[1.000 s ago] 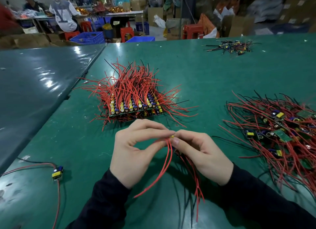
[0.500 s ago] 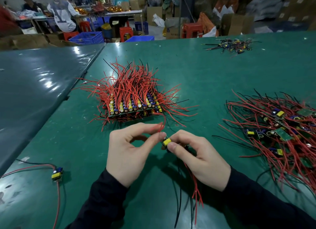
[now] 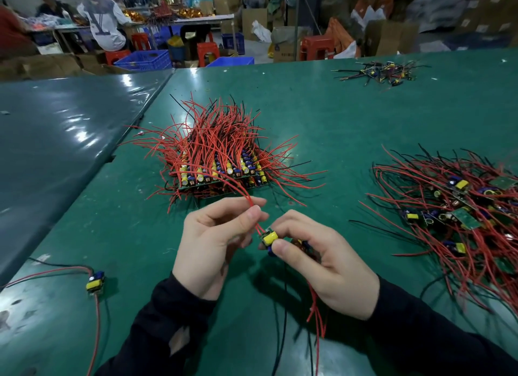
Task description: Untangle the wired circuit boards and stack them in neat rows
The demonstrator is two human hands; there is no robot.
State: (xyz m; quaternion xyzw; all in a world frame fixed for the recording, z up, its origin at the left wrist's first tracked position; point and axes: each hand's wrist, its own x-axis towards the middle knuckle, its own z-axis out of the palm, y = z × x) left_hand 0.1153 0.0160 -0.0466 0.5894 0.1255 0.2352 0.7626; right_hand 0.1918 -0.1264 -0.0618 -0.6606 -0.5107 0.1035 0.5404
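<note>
My right hand (image 3: 319, 260) grips a small circuit board (image 3: 269, 237) with a yellow part, low in the middle of the view. My left hand (image 3: 215, 241) pinches the red wires (image 3: 253, 213) that rise from that board. More red and black wires hang below my right hand. Just beyond my hands stands the neat stack of boards (image 3: 221, 173), its red wires fanning up and out. A tangled heap of wired boards (image 3: 459, 210) lies at the right.
One loose wired board (image 3: 95, 282) lies at the near left on the green table (image 3: 336, 129). A small pile of black-wired parts (image 3: 378, 72) sits at the far right. A dark table (image 3: 56, 140) adjoins on the left. People, stools and crates are beyond.
The red wires hung down between my hands a second ago; now my left hand holds them upward toward the stack. My right hand has turned the board, so its yellow part shows.
</note>
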